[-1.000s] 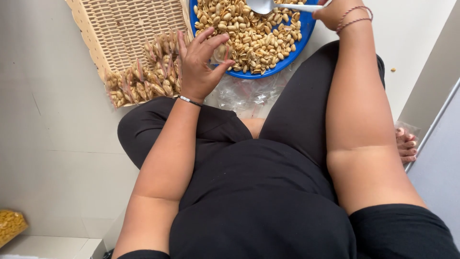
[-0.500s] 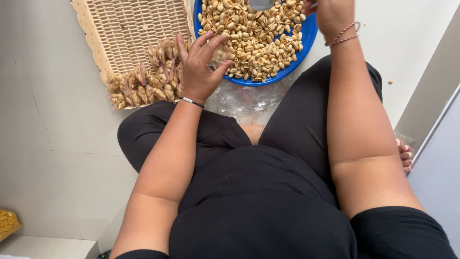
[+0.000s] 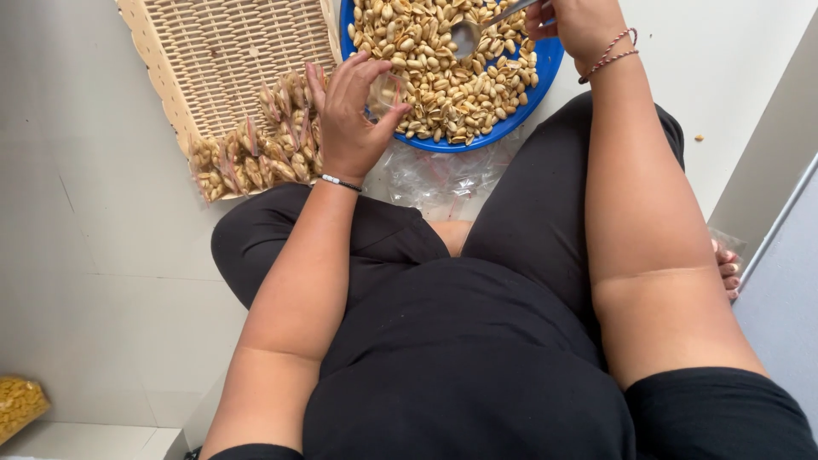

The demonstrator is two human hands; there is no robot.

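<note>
Left hand (image 3: 351, 119) holds small clear bag (image 3: 388, 89) beside spoon (image 3: 477, 32).

Blue bowl (image 3: 545, 72), tan peanuts (image 3: 426, 60), beige woven tray (image 3: 230, 51), clear small bag (image 3: 388, 89), black clothing (image 3: 477, 358), pale grey floor (image 3: 85, 213)

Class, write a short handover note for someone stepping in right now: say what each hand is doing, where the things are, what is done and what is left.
Left hand: holds a small clear bag open at the rim of the blue bowl.
Right hand: grip shut on a spoon resting in the nuts.
Done: a row of filled packets lies on the wicker tray.
Left: the bowl is full of nuts; empty bags wait below it.
</note>
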